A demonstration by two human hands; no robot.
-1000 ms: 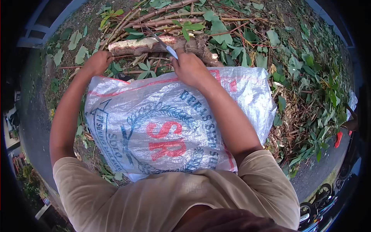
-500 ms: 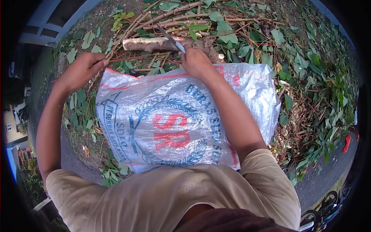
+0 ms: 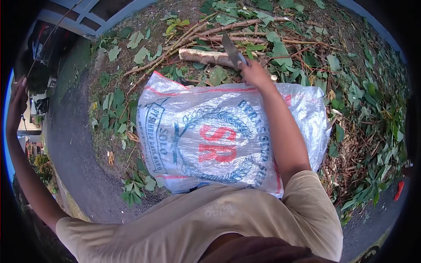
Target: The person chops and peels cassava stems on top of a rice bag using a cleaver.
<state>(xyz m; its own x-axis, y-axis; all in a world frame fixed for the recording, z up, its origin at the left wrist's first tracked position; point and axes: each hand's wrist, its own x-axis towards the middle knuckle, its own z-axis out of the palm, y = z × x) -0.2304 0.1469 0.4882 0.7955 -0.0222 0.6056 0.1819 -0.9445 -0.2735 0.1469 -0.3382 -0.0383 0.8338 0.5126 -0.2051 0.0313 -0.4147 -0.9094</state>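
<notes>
My right hand (image 3: 255,75) is closed around the handle of a knife (image 3: 230,49), its broad blade pointing up and away from me. Beneath the blade lies a thick, partly peeled log (image 3: 204,57). Far out at the left edge, my left hand (image 3: 18,98) is raised with its fingers pinched on a thin, long stem (image 3: 47,38), which rises toward the top. A white woven sack (image 3: 258,127) with red and blue print is spread in front of my body, below the right hand.
Cut branches (image 3: 237,30) and green leaves (image 3: 142,55) litter the ground beyond the log. Wood chips and leaves (image 3: 351,175) pile up at the right. Grey pavement (image 3: 74,144) runs along the left. A red object (image 3: 399,190) lies at the far right.
My left hand has swung far out to the left with the thin stem, away from the log. My right hand stays by the log with the knife. The view has shifted left.
</notes>
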